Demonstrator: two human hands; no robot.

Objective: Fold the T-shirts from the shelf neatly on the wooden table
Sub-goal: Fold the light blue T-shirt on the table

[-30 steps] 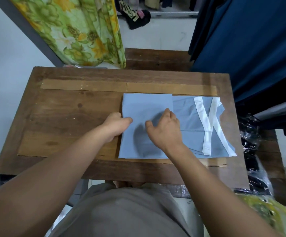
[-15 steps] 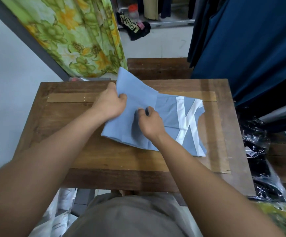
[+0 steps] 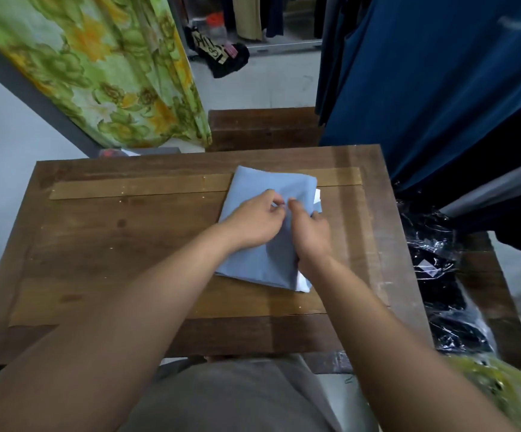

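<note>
A light blue T-shirt (image 3: 264, 265) with white trim lies folded into a compact rectangle on the right half of the wooden table (image 3: 113, 244). A sliver of white trim peeks out at its right edge. Both hands sit on top of the shirt, close together near its far half. My left hand (image 3: 253, 221) has its fingers curled and pinches the top layer of fabric. Just to the right, my right hand (image 3: 310, 233) pinches the same layer, thumb and fingers bent.
Black garments in clear plastic (image 3: 440, 275) lie on a lower surface right of the table. Dark blue clothes (image 3: 424, 88) hang at the right, a green floral curtain (image 3: 97, 73) at the back left. A wooden bench (image 3: 262, 129) stands behind the table.
Both hands lifted the shirt's left half and brought it over onto the right half, covering the white trim. The shirt now lies as a smaller rectangle.
</note>
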